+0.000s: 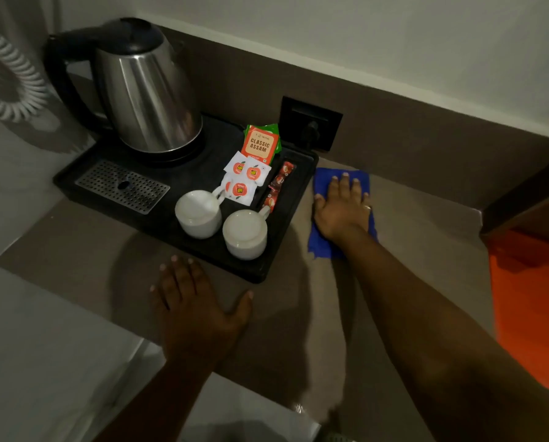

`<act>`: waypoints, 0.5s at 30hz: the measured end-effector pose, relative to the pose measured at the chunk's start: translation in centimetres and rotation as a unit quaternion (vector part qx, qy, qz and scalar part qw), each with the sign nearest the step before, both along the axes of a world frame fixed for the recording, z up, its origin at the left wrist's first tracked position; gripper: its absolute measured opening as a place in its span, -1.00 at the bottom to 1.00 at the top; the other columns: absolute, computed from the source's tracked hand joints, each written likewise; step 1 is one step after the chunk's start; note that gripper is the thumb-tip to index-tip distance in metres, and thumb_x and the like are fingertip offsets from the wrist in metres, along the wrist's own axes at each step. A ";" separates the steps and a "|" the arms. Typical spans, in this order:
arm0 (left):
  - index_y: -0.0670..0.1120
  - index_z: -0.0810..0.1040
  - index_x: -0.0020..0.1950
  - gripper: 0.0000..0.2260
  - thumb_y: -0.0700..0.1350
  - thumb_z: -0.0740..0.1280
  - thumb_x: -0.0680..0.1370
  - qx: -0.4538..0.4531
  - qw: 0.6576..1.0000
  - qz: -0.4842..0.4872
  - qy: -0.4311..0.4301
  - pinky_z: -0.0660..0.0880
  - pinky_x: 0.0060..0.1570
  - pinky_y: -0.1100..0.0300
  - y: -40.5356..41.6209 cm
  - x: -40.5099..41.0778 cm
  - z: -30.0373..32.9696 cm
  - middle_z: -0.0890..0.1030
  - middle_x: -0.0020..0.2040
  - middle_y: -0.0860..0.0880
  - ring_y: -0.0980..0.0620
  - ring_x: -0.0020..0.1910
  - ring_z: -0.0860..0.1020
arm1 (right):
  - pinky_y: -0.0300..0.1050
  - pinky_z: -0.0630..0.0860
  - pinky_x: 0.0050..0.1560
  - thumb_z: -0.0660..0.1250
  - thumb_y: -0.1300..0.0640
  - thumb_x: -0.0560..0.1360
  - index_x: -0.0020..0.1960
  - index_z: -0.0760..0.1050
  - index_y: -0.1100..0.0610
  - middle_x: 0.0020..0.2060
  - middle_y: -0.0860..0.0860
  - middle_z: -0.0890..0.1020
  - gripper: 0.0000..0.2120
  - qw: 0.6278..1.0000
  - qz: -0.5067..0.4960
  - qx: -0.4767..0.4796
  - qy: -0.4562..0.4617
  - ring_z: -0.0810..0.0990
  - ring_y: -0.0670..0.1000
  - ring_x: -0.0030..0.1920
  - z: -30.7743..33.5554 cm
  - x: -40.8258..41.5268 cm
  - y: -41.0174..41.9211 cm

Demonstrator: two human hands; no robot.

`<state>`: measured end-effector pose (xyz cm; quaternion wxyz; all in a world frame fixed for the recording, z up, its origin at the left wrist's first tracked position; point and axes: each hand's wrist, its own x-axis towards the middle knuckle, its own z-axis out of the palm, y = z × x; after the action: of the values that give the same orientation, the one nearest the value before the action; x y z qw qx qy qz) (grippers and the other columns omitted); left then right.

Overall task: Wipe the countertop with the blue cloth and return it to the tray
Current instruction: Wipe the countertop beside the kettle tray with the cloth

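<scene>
A blue cloth (322, 183) lies flat on the brown countertop (410, 224), just right of the black tray (285, 231). My right hand (343, 207) presses down on the cloth with fingers spread, covering its middle. My left hand (196, 301) rests palm down on the countertop in front of the tray, fingers apart, holding nothing. The tray carries a steel kettle (145, 100), two white cups turned upside down (198, 213), and tea and sugar sachets (260, 145).
A dark wall socket (311, 122) with a plug sits behind the tray's right corner. A white coiled cord (5, 74) hangs at the far left. Something orange (531, 307) lies below the counter's right edge. The counter's front edge runs near my left forearm.
</scene>
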<state>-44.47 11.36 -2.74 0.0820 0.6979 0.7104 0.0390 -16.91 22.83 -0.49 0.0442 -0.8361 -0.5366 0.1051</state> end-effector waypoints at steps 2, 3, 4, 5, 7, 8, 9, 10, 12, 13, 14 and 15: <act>-0.23 -0.01 0.59 0.06 0.53 -0.04 0.36 -0.013 1.000 0.002 -0.001 -0.08 0.51 -0.24 0.0 0.1 0.4 0.02 0.61 -0.29 -0.28 0.59 -0.03 | 0.18 -0.12 0.51 -0.13 -0.19 0.59 0.55 -0.05 0.12 0.57 0.10 -0.02 -0.37 0.997 0.072 0.014 0.000 -0.09 0.15 0.56 -0.4 -2.3 -2.3; -0.23 -0.03 0.59 0.06 0.53 -0.04 0.36 -0.016 1.000 0.001 -0.002 -0.10 0.51 -0.23 -0.1 0.1 0.6 0.00 0.61 -0.29 -0.27 0.59 -0.06 | 0.16 -0.11 0.52 -0.13 -0.22 0.58 0.55 -0.04 0.09 0.57 0.08 0.00 -0.36 0.994 0.106 0.018 0.006 -0.07 0.12 0.56 -0.4 -2.5 -4.4; -0.23 -0.03 0.59 0.05 0.53 -0.04 0.36 -0.017 1.000 0.001 -0.003 -0.11 0.51 -0.23 -0.1 0.0 0.7 -0.02 0.61 -0.28 -0.26 0.59 -0.07 | 0.14 -0.08 0.52 -0.13 -0.25 0.57 0.55 -0.03 0.05 0.57 0.04 0.01 -0.36 0.991 0.132 0.019 0.008 -0.05 0.10 0.56 -0.3 -1.7 -6.7; -0.23 -0.03 0.58 0.05 0.52 -0.02 0.36 -0.017 1.000 0.000 -0.005 -0.11 0.52 -0.23 -0.1 0.0 0.8 -0.01 0.61 -0.28 -0.26 0.59 -0.06 | 0.12 -0.06 0.51 -0.12 -0.28 0.56 0.55 -0.01 0.02 0.57 0.02 0.03 -0.35 0.989 0.145 0.020 0.007 -0.03 0.08 0.55 -0.2 0.0 -9.1; -0.24 0.01 0.58 0.05 0.51 0.01 0.37 -0.016 1.000 -0.002 -0.005 -0.07 0.51 -0.24 -0.2 -0.1 0.9 0.03 0.60 -0.30 -0.28 0.59 -0.02 | 0.14 -0.01 0.52 -0.10 -0.29 0.56 0.55 0.01 0.03 0.56 0.05 0.06 -0.35 0.993 0.115 0.022 0.000 0.01 0.09 0.55 0.0 5.1 -13.5; -0.26 0.05 0.57 0.04 0.51 0.02 0.37 -0.011 1.000 -0.005 -0.007 -0.04 0.50 -0.26 -0.3 -0.1 0.9 0.06 0.59 -0.31 -0.29 0.58 0.01 | 0.17 0.01 0.52 -0.10 -0.27 0.58 0.55 0.02 0.05 0.56 0.07 0.07 -0.35 0.997 0.072 0.019 -0.006 0.01 0.11 0.55 0.2 7.5 -15.2; -0.28 0.08 0.56 0.04 0.50 0.04 0.37 -0.002 1.000 -0.007 -0.011 -0.01 0.49 -0.27 -0.4 -0.1 0.9 0.10 0.58 -0.33 -0.31 0.57 0.05 | 0.20 0.01 0.51 -0.10 -0.26 0.58 0.55 0.01 0.07 0.56 0.08 0.07 -0.36 1.000 0.022 0.014 -0.012 0.01 0.13 0.55 0.4 9.1 -16.2; -0.29 0.12 0.54 0.03 0.49 0.07 0.37 0.007 1.000 -0.008 -0.016 0.02 0.48 -0.29 -0.4 -0.1 0.8 0.13 0.57 -0.35 -0.32 0.56 0.08 | 0.22 0.01 0.51 -0.10 -0.24 0.59 0.55 0.00 0.09 0.56 0.10 0.06 -0.36 0.999 -0.025 0.011 -0.020 0.00 0.14 0.55 0.4 10.0 -16.5; -0.31 0.15 0.53 0.02 0.48 0.11 0.38 0.015 1.000 -0.009 -0.018 0.05 0.47 -0.30 -0.4 0.0 0.5 0.17 0.55 -0.37 -0.34 0.55 0.12 | 0.24 -0.02 0.51 -0.10 -0.21 0.60 0.55 -0.01 0.13 0.56 0.13 0.05 -0.37 0.993 -0.112 0.007 -0.028 -0.01 0.19 0.55 0.1 9.2 -15.3; -0.31 0.15 0.53 0.02 0.48 0.11 0.38 0.013 1.000 -0.009 -0.018 0.05 0.46 -0.31 -0.4 0.0 0.4 0.17 0.55 -0.37 -0.34 0.54 0.12 | 0.25 -0.04 0.50 -0.09 -0.19 0.59 0.55 -0.01 0.15 0.56 0.15 0.04 -0.36 0.987 -0.160 0.006 -0.027 -0.02 0.21 0.55 0.0 7.7 -14.2; -0.31 0.14 0.53 0.03 0.48 0.10 0.38 0.011 1.000 -0.009 -0.016 0.05 0.46 -0.31 -0.4 0.0 0.3 0.16 0.55 -0.37 -0.35 0.55 0.11 | 0.25 -0.07 0.49 -0.08 -0.17 0.59 0.55 -0.02 0.18 0.56 0.17 0.02 -0.35 0.978 -0.208 0.004 -0.020 -0.04 0.22 0.55 0.0 5.8 -12.9; -0.31 0.13 0.53 0.03 0.48 0.08 0.37 0.010 1.000 -0.009 -0.014 0.04 0.47 -0.31 -0.4 -0.1 0.3 0.15 0.55 -0.37 -0.35 0.55 0.11 | 0.25 -0.10 0.49 -0.07 -0.15 0.58 0.55 -0.03 0.21 0.56 0.18 0.00 -0.34 0.969 -0.249 0.001 -0.006 -0.06 0.23 0.55 0.0 3.7 -11.7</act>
<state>-44.54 11.01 -2.49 0.0859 0.7047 0.7022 0.0551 -13.24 11.13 -0.53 0.0669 -0.9438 -0.3122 0.0854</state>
